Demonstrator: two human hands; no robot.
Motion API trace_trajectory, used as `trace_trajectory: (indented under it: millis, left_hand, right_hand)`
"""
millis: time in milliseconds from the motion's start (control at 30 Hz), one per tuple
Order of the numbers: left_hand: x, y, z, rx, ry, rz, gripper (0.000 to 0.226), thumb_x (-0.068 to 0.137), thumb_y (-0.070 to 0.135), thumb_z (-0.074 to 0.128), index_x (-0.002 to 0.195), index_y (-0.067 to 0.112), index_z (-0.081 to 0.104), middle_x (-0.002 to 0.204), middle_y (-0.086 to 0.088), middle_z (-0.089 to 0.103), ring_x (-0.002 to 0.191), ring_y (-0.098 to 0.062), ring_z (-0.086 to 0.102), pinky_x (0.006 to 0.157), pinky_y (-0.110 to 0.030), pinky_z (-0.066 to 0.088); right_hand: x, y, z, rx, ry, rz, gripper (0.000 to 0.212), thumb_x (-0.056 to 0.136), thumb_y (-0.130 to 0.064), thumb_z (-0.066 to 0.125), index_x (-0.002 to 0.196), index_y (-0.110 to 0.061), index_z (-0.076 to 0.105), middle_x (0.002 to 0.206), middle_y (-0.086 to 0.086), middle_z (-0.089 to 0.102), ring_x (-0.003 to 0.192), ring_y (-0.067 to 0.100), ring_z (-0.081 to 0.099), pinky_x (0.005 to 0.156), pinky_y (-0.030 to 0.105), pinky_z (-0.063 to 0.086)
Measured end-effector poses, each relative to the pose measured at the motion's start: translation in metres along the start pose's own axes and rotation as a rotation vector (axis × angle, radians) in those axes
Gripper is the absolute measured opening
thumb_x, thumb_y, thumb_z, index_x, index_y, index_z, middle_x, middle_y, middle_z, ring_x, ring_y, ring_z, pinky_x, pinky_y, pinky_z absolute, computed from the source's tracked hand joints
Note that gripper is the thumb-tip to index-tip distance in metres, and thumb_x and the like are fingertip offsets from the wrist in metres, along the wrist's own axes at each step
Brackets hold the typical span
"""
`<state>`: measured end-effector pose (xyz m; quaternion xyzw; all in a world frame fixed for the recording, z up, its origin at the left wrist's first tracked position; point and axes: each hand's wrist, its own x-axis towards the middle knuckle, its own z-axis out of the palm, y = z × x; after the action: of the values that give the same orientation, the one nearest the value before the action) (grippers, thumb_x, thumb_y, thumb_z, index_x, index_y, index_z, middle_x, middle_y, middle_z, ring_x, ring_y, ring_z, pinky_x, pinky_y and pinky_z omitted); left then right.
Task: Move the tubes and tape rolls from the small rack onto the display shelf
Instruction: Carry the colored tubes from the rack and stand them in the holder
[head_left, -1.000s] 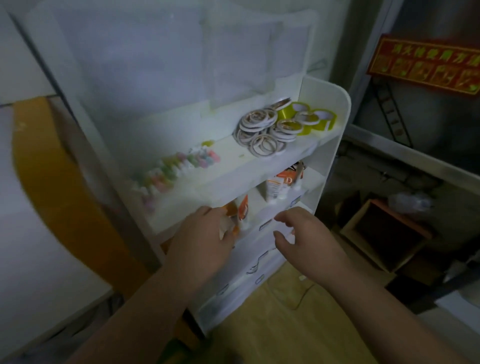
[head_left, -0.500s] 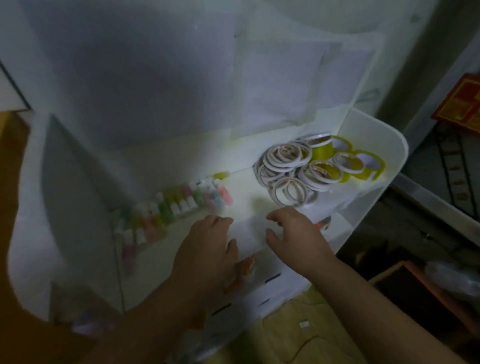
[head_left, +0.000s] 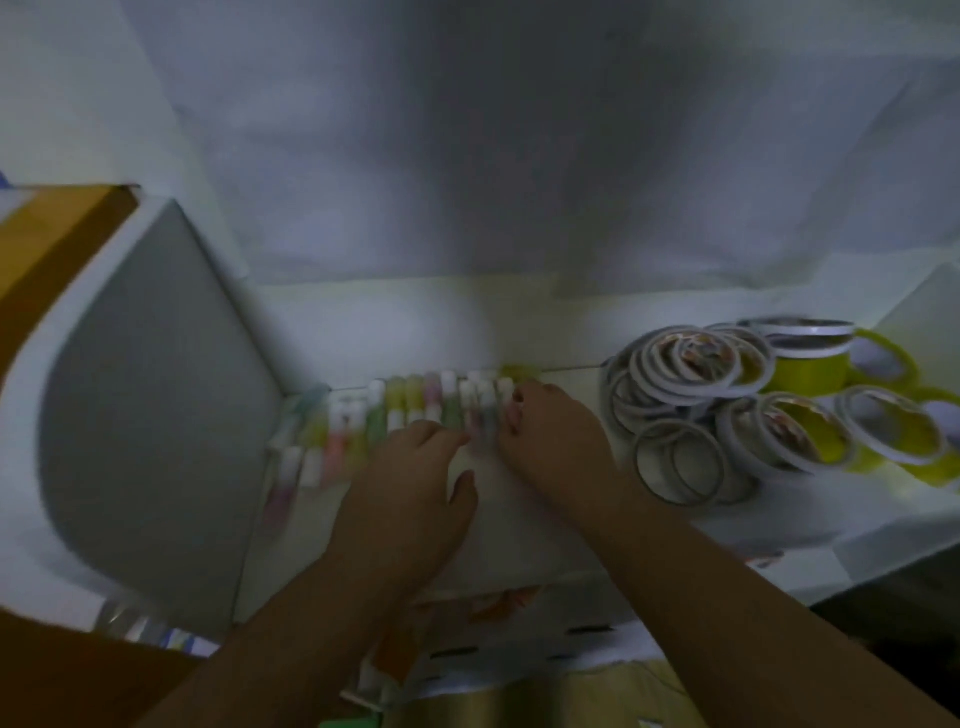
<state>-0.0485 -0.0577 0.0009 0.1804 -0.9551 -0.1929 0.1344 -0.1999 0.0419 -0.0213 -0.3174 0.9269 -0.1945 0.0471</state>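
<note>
A row of small pastel tubes (head_left: 395, 415) with white caps lies along the back of the white rack's top shelf (head_left: 519, 519). My left hand (head_left: 410, 483) rests palm down in front of the row, its fingertips touching the tubes. Beside it, my right hand (head_left: 556, 436) has its fingers curled against the tubes at the row's right end. Whether either hand grips a tube is blurred. To the right sits a heap of thin white tape rolls (head_left: 680, 415), with thicker yellow tape rolls (head_left: 810, 364) behind and beside them.
The rack's rounded white side panel (head_left: 145, 395) stands at the left, with brown cardboard (head_left: 47, 234) beyond it. A white sheet (head_left: 467, 156) covers the wall behind. Orange-printed items (head_left: 509, 597) show on the lower shelf under my wrists.
The view has closed in on the top shelf. Both hands have moved up from the lower shelf and shelf edge to the row of tubes.
</note>
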Motion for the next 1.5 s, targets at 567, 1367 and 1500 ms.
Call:
trace_trajectory:
  millis: [567, 1367, 1500]
  left_hand:
    - [0.056, 0.038, 0.052, 0.297, -0.042, -0.085, 0.054, 0.090, 0.058, 0.049, 0.131, 0.023, 0.052, 0.125, -0.005, 0.057, 0.127, -0.027, 0.043, 0.098, -0.038, 0.044]
    - [-0.029, 0.045, 0.000, -0.293, 0.181, -0.235, 0.016, 0.095, 0.045, 0.048, 0.092, 0.032, 0.058, 0.090, 0.011, 0.061, 0.077, -0.002, 0.056, 0.069, -0.026, 0.048]
    - [-0.062, 0.032, -0.020, -0.300, 0.167, -0.321, 0.014, 0.096, 0.044, 0.051, 0.089, 0.032, 0.052, 0.072, 0.009, 0.059, 0.064, -0.001, 0.055, 0.058, -0.026, 0.041]
  right_hand:
    - [-0.058, 0.053, -0.047, 0.321, 0.090, 0.009, 0.012, 0.083, -0.029, 0.065, 0.092, -0.028, 0.056, 0.077, -0.009, 0.057, 0.068, 0.007, 0.054, 0.060, 0.028, 0.046]
    - [-0.081, 0.040, -0.043, 0.489, 0.348, -0.373, 0.012, 0.089, -0.023, 0.060, 0.077, -0.023, 0.058, 0.065, -0.013, 0.042, 0.063, 0.004, 0.045, 0.058, 0.010, 0.030]
    - [-0.095, 0.009, -0.035, 0.532, 0.291, -0.450, 0.024, 0.091, -0.032, 0.053, 0.070, -0.019, 0.050, 0.066, -0.008, 0.043, 0.064, 0.011, 0.044, 0.058, 0.013, 0.030]
